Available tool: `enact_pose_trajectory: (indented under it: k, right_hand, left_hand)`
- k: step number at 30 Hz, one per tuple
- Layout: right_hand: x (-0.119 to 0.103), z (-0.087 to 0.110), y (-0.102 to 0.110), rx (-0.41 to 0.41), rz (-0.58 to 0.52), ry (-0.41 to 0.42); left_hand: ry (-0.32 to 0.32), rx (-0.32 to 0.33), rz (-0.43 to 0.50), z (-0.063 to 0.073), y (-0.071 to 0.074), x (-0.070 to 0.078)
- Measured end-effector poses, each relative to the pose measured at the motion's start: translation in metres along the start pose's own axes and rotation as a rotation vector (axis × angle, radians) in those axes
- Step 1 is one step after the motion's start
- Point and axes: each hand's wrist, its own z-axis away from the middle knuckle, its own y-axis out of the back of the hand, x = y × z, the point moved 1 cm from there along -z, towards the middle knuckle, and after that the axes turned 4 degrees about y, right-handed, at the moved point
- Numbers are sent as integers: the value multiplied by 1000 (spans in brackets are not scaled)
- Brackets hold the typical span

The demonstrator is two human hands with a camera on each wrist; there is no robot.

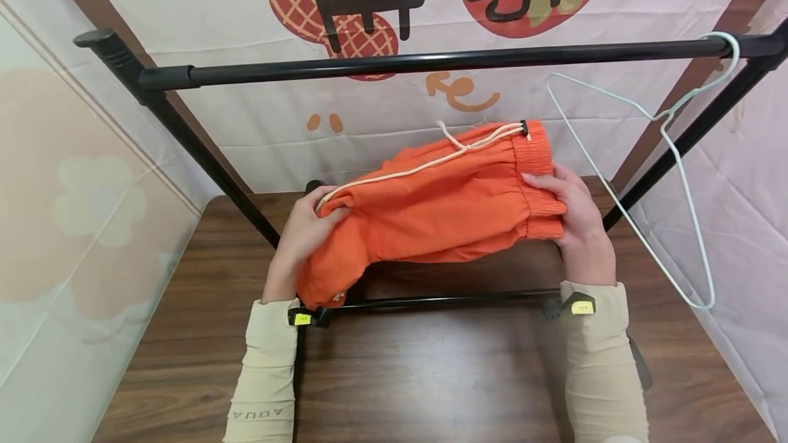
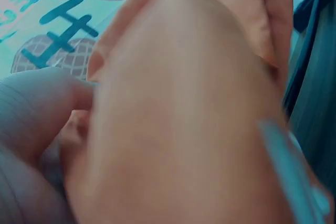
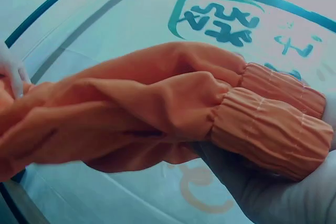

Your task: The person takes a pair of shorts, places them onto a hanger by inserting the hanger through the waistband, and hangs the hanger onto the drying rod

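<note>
Printed cloth backdrop, wood-grain tabletop, black rack; hands apart, both gripping orange garment.

Printed white cloth wall is filling upper frame; pale floral panel is covering the left. Brown wood-grain surface is spanning the bottom, reflecting soft light lower centre.

It looks like a small cloth-walled booth: printed curtains enclose the back and sides of a wood-grain surface, beneath a black garment rack bearing a pale hanger at right.
</note>
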Motion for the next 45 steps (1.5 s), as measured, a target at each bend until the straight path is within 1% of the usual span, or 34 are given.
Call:
enact_pose_trajectory:
  k: [2,4,7,8,10,12,14,16,19,20,21,22,23,24,26,28,30,31,33,35,36,38,40,42,45]
  right_hand:
    - [-3,0,-5,-15,43,11]
    - [-6,0,-10,-40,74,15]
    - [-8,2,-18,-71,131,26]
    - [-8,2,-20,-77,148,28]
    - [-7,3,-26,-76,198,33]
    - [-4,3,-32,-67,246,26]
    - [1,2,-39,-51,294,13]
    - [6,1,-47,-37,335,-9]
    - [16,-1,-58,-36,385,-34]
    - [19,-1,-62,-40,394,-36]
    - [23,-1,-66,-42,403,-36]
    - [26,-1,-70,-51,405,-31]
    - [28,0,-74,-65,402,-23]
    - [30,1,-78,-82,399,-15]
    - [34,2,-85,-129,396,6]
    - [37,3,-91,-198,390,23]
    - [40,3,-95,-270,419,38]
    - [42,3,-96,-302,444,46]
    - [45,4,-97,-356,486,55]
    - [48,5,-98,-384,511,58]
    - [49,5,-97,-387,513,54]
    - [51,5,-97,-387,482,44]
    - [52,5,-97,-373,449,33]
    - [53,5,-97,-355,441,29]
    - [55,3,-97,-334,458,30]
  left_hand:
    - [-15,1,-70,2,-2,3]
    - [-13,-19,-122,5,-5,5]
    - [-16,-64,-172,10,-11,11]
    - [-19,-70,-186,12,-13,14]
    - [-34,-55,-206,17,-18,21]
    - [-73,-13,-214,25,-24,30]
    - [-140,39,-212,33,-33,41]
    - [-242,68,-177,43,-43,53]
    - [-426,63,-108,57,-62,70]
    - [-475,54,-90,60,-68,75]
    - [-510,45,-78,64,-74,79]
    - [-522,40,-75,68,-79,84]
    - [-516,29,-66,71,-84,87]
    - [-487,12,-57,74,-88,90]
    - [-394,-27,-24,79,-94,94]
    - [-292,-66,31,82,-96,95]
    - [-237,-91,82,81,-97,95]
    - [-227,-100,110,80,-98,95]
    - [-231,-118,168,78,-98,94]
    - [-238,-135,230,75,-98,92]
    - [-232,-144,266,74,-97,91]
    - [-218,-165,349,72,-94,89]
    - [-199,-180,407,71,-90,88]
    - [-197,-225,500,70,-87,88]
    - [-170,-287,644,67,-81,89]
